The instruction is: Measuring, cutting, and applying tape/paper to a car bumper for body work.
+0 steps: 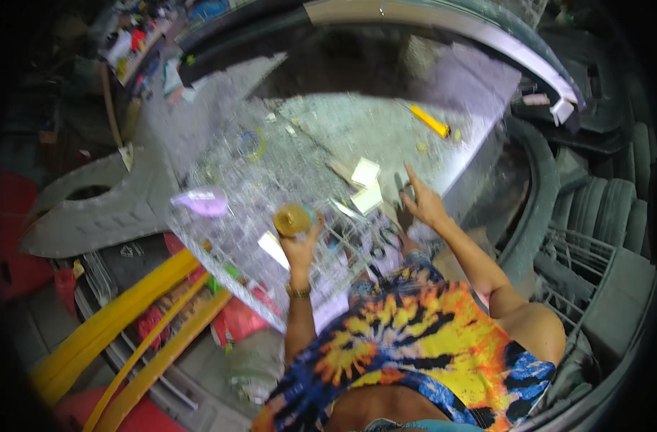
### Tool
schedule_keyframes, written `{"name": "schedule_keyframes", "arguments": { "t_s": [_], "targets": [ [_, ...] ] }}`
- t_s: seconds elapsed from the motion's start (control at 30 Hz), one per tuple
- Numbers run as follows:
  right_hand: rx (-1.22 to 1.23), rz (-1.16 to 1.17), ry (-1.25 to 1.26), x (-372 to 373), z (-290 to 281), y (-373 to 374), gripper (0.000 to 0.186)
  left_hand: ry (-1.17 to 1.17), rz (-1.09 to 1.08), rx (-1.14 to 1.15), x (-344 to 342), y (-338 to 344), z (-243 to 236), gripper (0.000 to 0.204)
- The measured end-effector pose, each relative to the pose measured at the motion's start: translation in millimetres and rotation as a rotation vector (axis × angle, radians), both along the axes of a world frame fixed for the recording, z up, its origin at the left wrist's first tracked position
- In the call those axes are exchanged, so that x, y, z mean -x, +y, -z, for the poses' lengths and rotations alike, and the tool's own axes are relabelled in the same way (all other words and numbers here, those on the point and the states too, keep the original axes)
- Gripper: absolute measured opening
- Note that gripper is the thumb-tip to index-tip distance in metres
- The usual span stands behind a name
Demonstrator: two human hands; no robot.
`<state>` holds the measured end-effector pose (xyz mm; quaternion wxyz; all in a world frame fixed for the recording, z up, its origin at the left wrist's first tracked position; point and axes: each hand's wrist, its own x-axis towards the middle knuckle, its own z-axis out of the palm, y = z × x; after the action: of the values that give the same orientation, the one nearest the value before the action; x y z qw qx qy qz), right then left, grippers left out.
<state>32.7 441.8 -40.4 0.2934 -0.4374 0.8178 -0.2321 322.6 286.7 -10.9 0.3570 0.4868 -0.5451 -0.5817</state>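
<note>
My left hand (298, 248) is closed around a small jar (292, 219) with a brownish-yellow top or contents; I cannot tell which. My right hand (426, 204) reaches over the right part of the worktable (220, 158), its index finger stretched out and the thumb apart, with nothing in it. Beside it lie two cream-white square pieces (366, 173), one overlapping the other's edge. Between the hands, near my body, are scissors with black handles (383, 243) and a slim metal blade (349, 210). A white strip (273, 248) lies left of the jar.
A yellow tube-shaped tool (431, 121) lies at the table's far right. On the left are a purple drop-shaped item (204, 201) and a thin yellowish ring (252, 144). A long curved bumper-like panel (444, 20) spans the far side. Yellow bars (127, 313) stand lower left; tyres (608, 216) are stacked right.
</note>
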Motion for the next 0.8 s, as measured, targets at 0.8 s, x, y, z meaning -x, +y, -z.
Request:
{"name": "schedule_keyframes", "arguments": {
  "t_s": [0.8],
  "targets": [
    [0.209, -0.222, 0.362, 74, 38, -50, 0.063, -0.109, 0.081, 0.313, 207, 31, 29, 0.08]
  ]
}}
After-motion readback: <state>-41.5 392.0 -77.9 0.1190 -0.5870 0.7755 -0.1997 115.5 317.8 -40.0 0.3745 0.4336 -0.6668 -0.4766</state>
